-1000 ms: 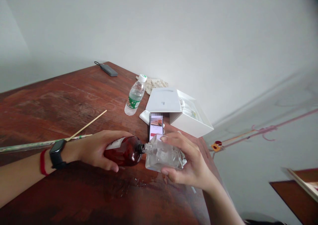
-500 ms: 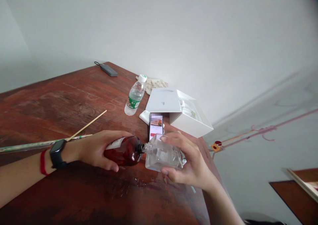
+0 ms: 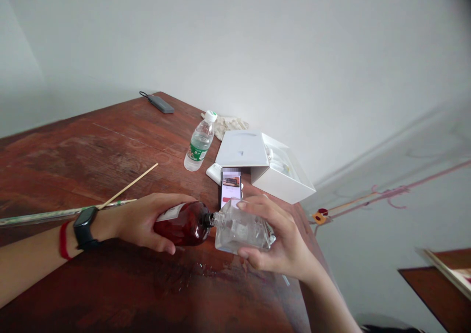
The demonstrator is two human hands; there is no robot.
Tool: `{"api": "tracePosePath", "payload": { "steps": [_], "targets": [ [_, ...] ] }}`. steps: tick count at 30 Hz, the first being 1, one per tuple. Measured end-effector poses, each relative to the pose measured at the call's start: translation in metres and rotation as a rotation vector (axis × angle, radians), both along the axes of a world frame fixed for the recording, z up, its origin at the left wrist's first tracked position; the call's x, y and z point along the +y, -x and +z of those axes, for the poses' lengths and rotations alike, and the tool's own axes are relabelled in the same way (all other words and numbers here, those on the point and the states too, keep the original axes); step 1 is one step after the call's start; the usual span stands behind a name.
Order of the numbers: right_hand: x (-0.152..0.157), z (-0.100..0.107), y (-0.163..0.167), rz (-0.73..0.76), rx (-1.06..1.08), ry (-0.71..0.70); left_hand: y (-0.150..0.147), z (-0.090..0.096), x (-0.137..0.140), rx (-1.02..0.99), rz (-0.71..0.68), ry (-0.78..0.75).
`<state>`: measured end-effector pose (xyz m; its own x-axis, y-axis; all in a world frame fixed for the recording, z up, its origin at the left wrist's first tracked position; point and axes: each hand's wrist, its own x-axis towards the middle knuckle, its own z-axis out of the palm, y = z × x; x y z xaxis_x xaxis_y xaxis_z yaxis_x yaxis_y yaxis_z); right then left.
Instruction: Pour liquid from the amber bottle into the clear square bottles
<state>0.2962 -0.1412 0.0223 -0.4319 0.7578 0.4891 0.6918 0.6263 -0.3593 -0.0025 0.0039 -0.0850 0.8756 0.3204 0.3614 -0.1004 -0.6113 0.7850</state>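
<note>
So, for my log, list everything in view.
Round bottle: 1, red, centre
Square bottle: 1, clear, centre
Capped bottle: 1, clear, centre
Phone: 1, black, centre
Box: 1, white, back
Cloth: 1, pale, back
Device: 1, grey, back
Small object: 1, white, centre
Sticks: 2, tan, left
Packet: 1, green, left
Droplets: several, clear, front
Table: 1, brown, below
Walls: unclear, grey, behind
Cord: 1, pink, right
Watch: 1, black, left wrist
Bracelet: 1, red, left wrist
Left hand: 1, holding round bottle
Right hand: 1, holding square bottle

Three bottles (image 3: pixel 184 227) (image 3: pixel 237 230) (image 3: pixel 199 144), two hands (image 3: pixel 142 222) (image 3: pixel 281 240)
</note>
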Motion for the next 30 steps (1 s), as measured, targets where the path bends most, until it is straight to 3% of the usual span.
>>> {"api": "tracePosePath", "payload": {
  "steps": [21, 30],
  "targets": [
    [-0.0006, 0.0011, -0.0007, -0.003, -0.018, 0.005, -0.0013, 0.0024, -0.0007, 0.000, -0.023, 0.069],
    [-0.0008, -0.0040, -0.0020, -0.011, 0.016, 0.014, 0.0002, 0.0022, -0.0009, 0.012, -0.006, 0.018]
  ]
}}
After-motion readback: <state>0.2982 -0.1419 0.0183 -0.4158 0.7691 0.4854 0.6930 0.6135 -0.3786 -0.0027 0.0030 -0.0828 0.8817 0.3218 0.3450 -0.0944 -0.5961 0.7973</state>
